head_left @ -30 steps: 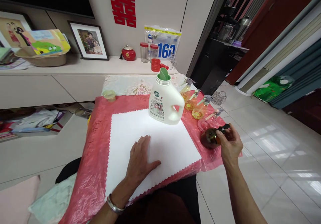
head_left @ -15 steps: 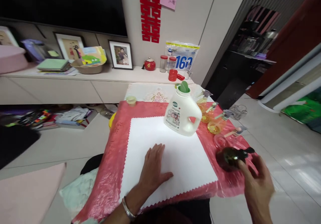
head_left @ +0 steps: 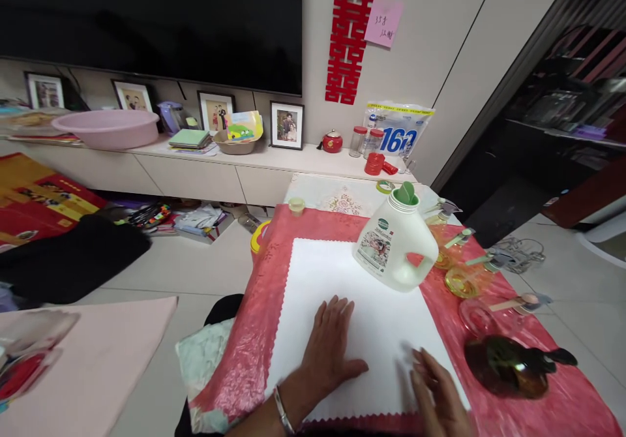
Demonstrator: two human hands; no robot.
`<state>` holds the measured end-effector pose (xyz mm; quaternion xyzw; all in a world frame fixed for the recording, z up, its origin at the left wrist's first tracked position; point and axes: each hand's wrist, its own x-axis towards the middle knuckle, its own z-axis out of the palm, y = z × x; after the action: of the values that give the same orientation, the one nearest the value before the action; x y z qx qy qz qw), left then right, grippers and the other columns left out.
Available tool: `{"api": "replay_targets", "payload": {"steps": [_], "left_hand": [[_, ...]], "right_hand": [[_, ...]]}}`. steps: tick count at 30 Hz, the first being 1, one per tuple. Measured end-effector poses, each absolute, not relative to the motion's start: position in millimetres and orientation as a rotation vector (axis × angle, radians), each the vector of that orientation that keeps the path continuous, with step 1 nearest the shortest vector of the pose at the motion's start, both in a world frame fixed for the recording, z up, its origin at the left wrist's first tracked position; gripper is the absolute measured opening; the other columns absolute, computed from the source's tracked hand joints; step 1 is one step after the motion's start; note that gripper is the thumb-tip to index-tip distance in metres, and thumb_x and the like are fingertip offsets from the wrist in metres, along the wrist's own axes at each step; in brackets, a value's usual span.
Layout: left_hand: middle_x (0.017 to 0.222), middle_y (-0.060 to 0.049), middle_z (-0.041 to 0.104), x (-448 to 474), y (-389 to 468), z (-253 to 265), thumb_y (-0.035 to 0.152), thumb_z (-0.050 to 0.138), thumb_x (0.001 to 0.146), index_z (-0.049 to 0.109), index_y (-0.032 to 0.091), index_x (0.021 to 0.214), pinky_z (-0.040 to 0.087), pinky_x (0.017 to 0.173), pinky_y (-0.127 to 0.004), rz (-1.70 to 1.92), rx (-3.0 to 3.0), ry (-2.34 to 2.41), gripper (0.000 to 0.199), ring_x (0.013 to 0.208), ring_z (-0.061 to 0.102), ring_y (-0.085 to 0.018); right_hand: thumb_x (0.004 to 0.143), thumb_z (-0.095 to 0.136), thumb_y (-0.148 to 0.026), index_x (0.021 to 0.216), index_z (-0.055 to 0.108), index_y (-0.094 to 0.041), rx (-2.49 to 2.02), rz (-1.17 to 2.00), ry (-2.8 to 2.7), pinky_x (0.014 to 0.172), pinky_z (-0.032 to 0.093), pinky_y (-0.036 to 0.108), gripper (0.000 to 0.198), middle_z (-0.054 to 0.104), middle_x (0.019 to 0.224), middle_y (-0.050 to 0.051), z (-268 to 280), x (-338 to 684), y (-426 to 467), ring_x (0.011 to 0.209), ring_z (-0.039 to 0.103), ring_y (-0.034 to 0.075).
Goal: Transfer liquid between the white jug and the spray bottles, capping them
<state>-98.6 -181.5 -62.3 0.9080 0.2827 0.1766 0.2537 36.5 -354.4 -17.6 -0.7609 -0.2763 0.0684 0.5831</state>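
My left hand (head_left: pixel 330 349) lies flat on a white cloth with zigzag edges (head_left: pixel 317 267), fingers stretched out and thumb apart. Over the cloth's near right part is my right hand (head_left: pixel 437 394), slightly blurred, its fingers loosely bent and apart, with nothing visible in them. On the cloth's far right corner stands a large white detergent jug (head_left: pixel 391 248) with a green spout (head_left: pixel 405 194). To the right of my right hand, a dark brown pump bottle (head_left: pixel 503 365) rests on the red plastic table cover (head_left: pixel 239 365).
Several clear pump bottles, one a yellow-liquid bottle (head_left: pixel 462 280), line the table's right side. A small pale cup (head_left: pixel 296 206) sits at the far left. Behind, a low cabinet (head_left: pixel 195 173) carries a pink basin (head_left: pixel 110 129), picture frames and red-lidded jars.
My right hand has left the dark pump bottle and moved left over the white cloth. My left hand stays flat on the cloth. The camera view has turned left.
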Motion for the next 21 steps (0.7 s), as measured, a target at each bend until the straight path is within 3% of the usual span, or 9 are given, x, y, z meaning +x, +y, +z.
{"api": "replay_targets", "payload": {"steps": [5, 9, 11, 13, 16, 21], "left_hand": [[0.158, -0.024, 0.048, -104.5, -179.2, -64.3, 0.050, 0.075, 0.085, 0.038, 0.013, 0.156, 0.029, 0.125, -0.070, 0.551, 2.327, 0.739, 0.088, 0.152, 0.039, -0.043], [0.156, -0.018, 0.052, -119.5, -175.8, -40.6, 0.027, 0.063, 0.089, 0.046, 0.018, 0.150, 0.038, 0.123, -0.059, 0.555, 2.019, 0.804, 0.065, 0.147, 0.048, -0.034], [0.146, -0.014, 0.061, -127.5, -173.4, -20.4, 0.019, 0.059, 0.085, 0.050, 0.020, 0.147, 0.045, 0.118, -0.050, 0.568, 1.838, 0.882, 0.062, 0.137, 0.057, -0.029], [0.125, -0.010, 0.069, -133.4, -170.6, 0.9, 0.019, 0.055, 0.087, 0.050, 0.019, 0.148, 0.054, 0.101, -0.042, 0.554, 1.679, 0.982, 0.061, 0.119, 0.066, -0.025], [0.093, -0.001, 0.066, -136.7, -167.9, 27.1, 0.024, 0.055, 0.090, 0.035, 0.020, 0.159, 0.053, 0.078, -0.035, 0.540, 1.618, 1.084, 0.072, 0.087, 0.065, -0.020], [0.078, 0.004, 0.059, -134.7, -178.0, 47.8, 0.020, 0.061, 0.089, 0.006, 0.021, 0.167, 0.046, 0.086, -0.043, 0.779, 2.055, 1.119, 0.095, 0.074, 0.056, -0.020]], "right_hand": [[0.098, 0.063, -0.059, 0.121, 0.070, -0.019, -1.688, 0.379, -0.889, 0.094, 0.052, 0.026, 0.047, 0.066, 0.121, 0.006, -22.6, 11.9, -303.4, 0.101, 0.064, 0.016], [0.097, 0.062, -0.063, 0.125, 0.069, -0.018, -1.684, 0.519, -0.872, 0.094, 0.053, 0.024, 0.054, 0.065, 0.126, 0.008, -25.2, 10.2, -287.4, 0.109, 0.063, 0.018], [0.093, 0.064, -0.067, 0.125, 0.069, -0.017, -1.691, 0.595, -0.821, 0.093, 0.054, 0.023, 0.060, 0.066, 0.126, 0.008, -23.1, 12.0, -283.4, 0.111, 0.064, 0.019], [0.092, 0.064, -0.069, 0.128, 0.068, -0.016, -1.687, 0.630, -0.753, 0.091, 0.055, 0.023, 0.064, 0.067, 0.122, 0.008, -15.1, 12.9, -279.3, 0.108, 0.064, 0.019], [0.097, 0.060, -0.064, 0.136, 0.064, -0.015, -1.679, 0.568, -0.735, 0.080, 0.055, 0.023, 0.062, 0.064, 0.102, 0.005, 10.4, 9.7, -272.1, 0.086, 0.062, 0.014], [0.102, 0.059, -0.049, 0.160, 0.043, -0.019, -1.734, 0.154, -1.021, 0.060, 0.044, 0.017, 0.067, 0.043, 0.070, -0.006, 58.6, -5.2, -264.4, 0.060, 0.044, 0.008]]}}
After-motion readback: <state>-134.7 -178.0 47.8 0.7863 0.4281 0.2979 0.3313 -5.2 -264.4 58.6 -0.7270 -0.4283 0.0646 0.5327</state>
